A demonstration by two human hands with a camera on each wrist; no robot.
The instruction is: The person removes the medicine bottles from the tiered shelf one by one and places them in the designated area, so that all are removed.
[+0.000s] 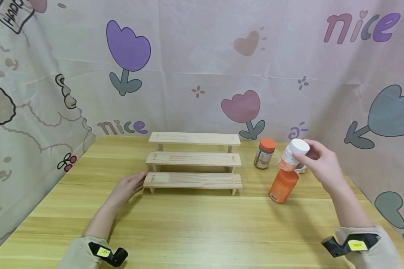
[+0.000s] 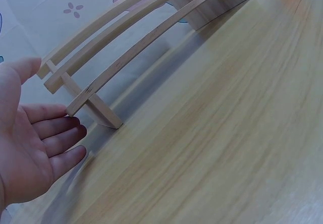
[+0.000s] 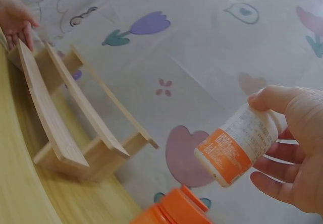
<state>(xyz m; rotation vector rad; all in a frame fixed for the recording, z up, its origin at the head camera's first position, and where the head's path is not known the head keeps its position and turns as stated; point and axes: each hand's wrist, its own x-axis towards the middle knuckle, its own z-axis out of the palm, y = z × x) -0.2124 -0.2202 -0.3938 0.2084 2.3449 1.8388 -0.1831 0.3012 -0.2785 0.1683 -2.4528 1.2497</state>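
Observation:
A white pill bottle with an orange label band is pinched between the thumb and fingers of my right hand. It is raised off the table, and in the head view it overlaps the top of an orange bottle standing on the wood. My left hand is at the left end of a three-step wooden rack. Its fingers lie fairly straight, touching or nearly touching the lowest step's end in the left wrist view. The rack's steps hold nothing.
A brown jar with an orange lid stands right of the rack. Another small container is mostly hidden behind the right hand and the white bottle. A patterned cloth hangs behind the wooden table and along its sides.

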